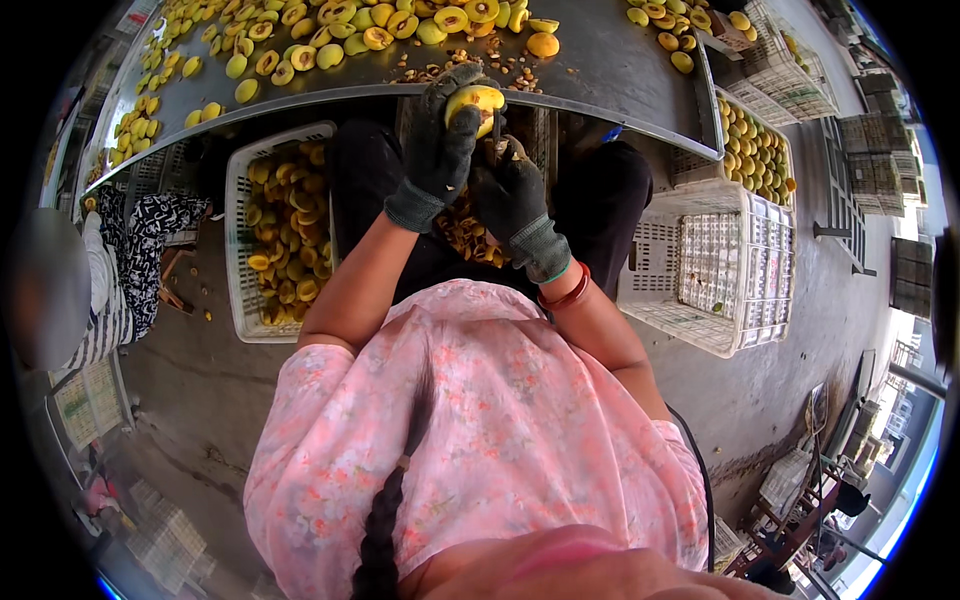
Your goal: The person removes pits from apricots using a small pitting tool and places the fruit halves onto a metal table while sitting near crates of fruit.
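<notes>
Resting in the left hand (pixel 440 140), a yellow fruit piece (pixel 472 101) is pinched between the gloved thumb and fingers, just in front of the table's near edge. Its skin is coloured bright yellow and is marked by brownish patches, and its outline is rounded; its far side is hidden by the glove. The right hand (pixel 512 190), also covered by a dark glove, is held just below and beside the piece with its fingers bent; whether anything is gripped by them cannot be told, since the small dark and brown shapes at the fingertips are too blurred. The metal table (pixel 600 90) is bounded by a straight, pale rim, seen bent by the lens, and its right-hand corner is set well apart from the hands. Along this rim, brown fragments (pixel 510 75) are scattered near the gloves, and beyond them fruit halves (pixel 330 55) are spread in a wide heap. Bare metal is left to the right of the fragments. Below, the hands are flanked by the two dark-clad knees, between which peelings (pixel 465 235) are gathered. Outside the left knee, a crate (pixel 240 240) is filled with cut fruit; outside the right knee, a white crate (pixel 765 265) is placed, and open floor is left behind both crates.
</notes>
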A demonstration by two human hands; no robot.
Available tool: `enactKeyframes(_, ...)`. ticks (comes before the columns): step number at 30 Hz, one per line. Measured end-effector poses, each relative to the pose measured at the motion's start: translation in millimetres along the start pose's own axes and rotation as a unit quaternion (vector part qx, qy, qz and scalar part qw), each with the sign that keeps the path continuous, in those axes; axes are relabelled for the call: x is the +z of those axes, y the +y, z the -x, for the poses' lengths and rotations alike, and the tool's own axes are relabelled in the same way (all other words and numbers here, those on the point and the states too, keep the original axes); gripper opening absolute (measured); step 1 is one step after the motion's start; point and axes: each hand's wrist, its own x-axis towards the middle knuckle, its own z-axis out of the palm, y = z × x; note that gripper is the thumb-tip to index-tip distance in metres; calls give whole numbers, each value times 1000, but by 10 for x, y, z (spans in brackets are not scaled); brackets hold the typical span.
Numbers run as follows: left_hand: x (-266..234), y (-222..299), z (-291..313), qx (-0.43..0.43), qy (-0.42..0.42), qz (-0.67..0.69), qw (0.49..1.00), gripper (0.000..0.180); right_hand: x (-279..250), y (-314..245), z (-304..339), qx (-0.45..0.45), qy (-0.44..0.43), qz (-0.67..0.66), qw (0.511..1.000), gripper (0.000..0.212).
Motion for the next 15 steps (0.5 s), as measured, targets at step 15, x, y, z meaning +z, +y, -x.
enactKeyframes(15,-115,-204,-32,-47,-110,13,993,35,-53,-177,-19,179,-55,-117,975,5)
